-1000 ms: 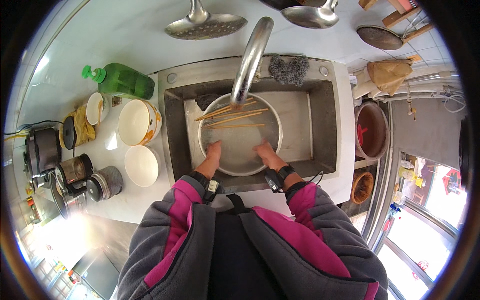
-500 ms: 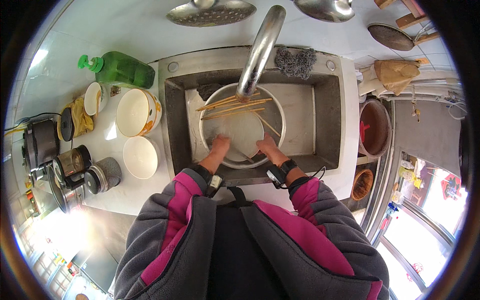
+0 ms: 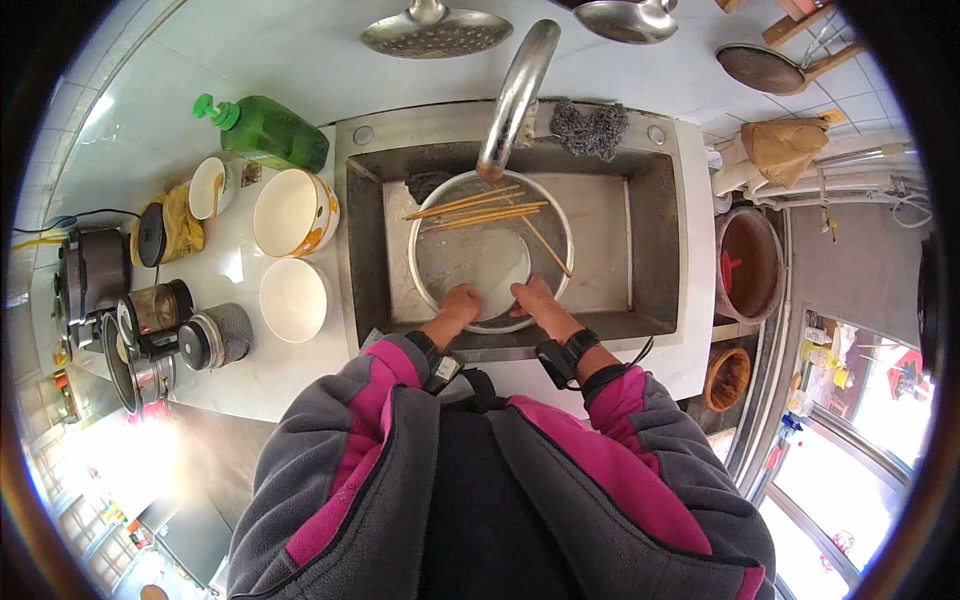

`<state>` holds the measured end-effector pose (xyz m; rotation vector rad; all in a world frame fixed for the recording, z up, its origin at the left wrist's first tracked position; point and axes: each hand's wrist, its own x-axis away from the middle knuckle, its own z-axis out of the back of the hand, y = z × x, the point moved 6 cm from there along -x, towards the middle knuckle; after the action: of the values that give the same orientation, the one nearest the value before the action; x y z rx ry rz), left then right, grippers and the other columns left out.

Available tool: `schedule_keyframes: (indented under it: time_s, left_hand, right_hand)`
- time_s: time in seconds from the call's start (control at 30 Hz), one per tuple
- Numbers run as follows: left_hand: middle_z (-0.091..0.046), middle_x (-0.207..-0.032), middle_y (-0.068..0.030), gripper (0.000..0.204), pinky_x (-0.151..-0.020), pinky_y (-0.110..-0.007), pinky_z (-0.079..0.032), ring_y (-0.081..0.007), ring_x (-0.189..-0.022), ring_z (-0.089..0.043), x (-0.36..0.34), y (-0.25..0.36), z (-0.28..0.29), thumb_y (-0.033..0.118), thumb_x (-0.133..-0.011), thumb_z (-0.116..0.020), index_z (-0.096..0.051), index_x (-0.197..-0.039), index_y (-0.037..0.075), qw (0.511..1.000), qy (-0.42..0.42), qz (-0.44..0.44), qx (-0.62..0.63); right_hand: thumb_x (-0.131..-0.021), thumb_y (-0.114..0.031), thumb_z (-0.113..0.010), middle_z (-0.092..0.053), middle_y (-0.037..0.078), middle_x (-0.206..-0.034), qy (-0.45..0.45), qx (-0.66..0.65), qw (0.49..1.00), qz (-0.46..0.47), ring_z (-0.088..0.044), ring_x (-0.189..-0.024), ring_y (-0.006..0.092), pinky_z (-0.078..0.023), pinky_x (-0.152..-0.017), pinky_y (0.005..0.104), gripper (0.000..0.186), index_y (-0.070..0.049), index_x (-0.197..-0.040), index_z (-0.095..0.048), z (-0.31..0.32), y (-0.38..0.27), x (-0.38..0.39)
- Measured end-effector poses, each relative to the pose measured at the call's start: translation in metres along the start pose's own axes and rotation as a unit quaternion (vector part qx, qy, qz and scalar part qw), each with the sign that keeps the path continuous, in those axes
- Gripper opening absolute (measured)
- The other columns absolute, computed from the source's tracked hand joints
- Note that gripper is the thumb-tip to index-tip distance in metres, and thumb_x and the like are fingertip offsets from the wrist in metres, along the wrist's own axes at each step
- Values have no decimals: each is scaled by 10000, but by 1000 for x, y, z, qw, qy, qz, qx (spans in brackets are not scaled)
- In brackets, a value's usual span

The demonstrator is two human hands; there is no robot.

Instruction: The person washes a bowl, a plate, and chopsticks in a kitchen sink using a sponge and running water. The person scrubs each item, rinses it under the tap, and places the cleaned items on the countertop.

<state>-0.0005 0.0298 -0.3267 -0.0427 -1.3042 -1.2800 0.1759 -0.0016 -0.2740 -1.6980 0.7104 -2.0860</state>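
In the steel sink (image 3: pixel 652 240), a round metal basin (image 3: pixel 420 268) holds cloudy water, a white bowl (image 3: pixel 505 258) and several wooden chopsticks (image 3: pixel 480 208), one lying slanted down the right side. My left hand (image 3: pixel 462 300) is curled at the bowl's left lower edge, fingertips partly hidden in the water. My right hand (image 3: pixel 530 295) grips the bowl's right rim with fingers closed. The curved steel faucet (image 3: pixel 521 90) hangs over the basin's back edge.
Left on the counter are white bowls (image 3: pixel 292 300), a green pump bottle (image 3: pixel 272 130), a lidded jar (image 3: pixel 215 337) and black appliances (image 3: pixel 92 270). Behind are a grey scourer (image 3: pixel 590 130) and hanging ladles (image 3: pixel 625 20). A brown pot (image 3: pixel 750 270) stands right of the sink.
Both hands have moved closer together, mostly my left hand moving right, and the white bowl now shows between them. One chopstick has shifted to a slant down the basin's right side.
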Motion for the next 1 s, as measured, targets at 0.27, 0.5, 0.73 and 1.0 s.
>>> schedule_keyframes:
  time_s: [0.27, 0.5, 0.73, 1.0]
  left_hand:
    - [-631, -804, -81, 219, -543, -251, -483, -134, -641, -580, 60, 29, 28, -14, -844, -415, -616, -930, -11, 962, -9, 80, 260]
    - [-609, -873, -167, 152, -696, -370, -494, -295, -798, -588, 105, 74, 46, -13, -749, -527, -571, -894, -20, 966, 138, -211, -54]
    - [-492, -1086, -177, 282, -889, -423, -444, -360, -1073, -487, 150, 116, 27, 32, -723, -581, -547, -1000, -10, 921, 179, -257, -230]
    - [-486, -1127, -204, 270, -866, -417, -456, -347, -1055, -512, 183, 118, 21, 18, -754, -572, -558, -1023, 36, 859, 189, -442, -175]
  right_hand:
    - [-752, -93, -616, -611, 192, -812, 35, -11, 999, 38, -632, -599, 250, -538, -451, 343, 389, 93, -1044, -439, 6, -4, 15]
    - [-786, -131, -611, -615, 114, -816, -49, -109, 992, 48, -624, -663, 189, -534, -529, 329, 241, -12, -983, -541, -8, -13, 39]
    - [-924, -298, -520, -607, 33, -818, -283, -234, 926, 86, -557, -694, 131, -470, -629, 290, 265, -50, -930, -613, -58, -28, 71]
    - [-955, -235, -455, -642, 63, -877, -238, -201, 943, 115, -607, -781, 145, -488, -660, 289, 235, -39, -966, -583, -49, -36, 79]
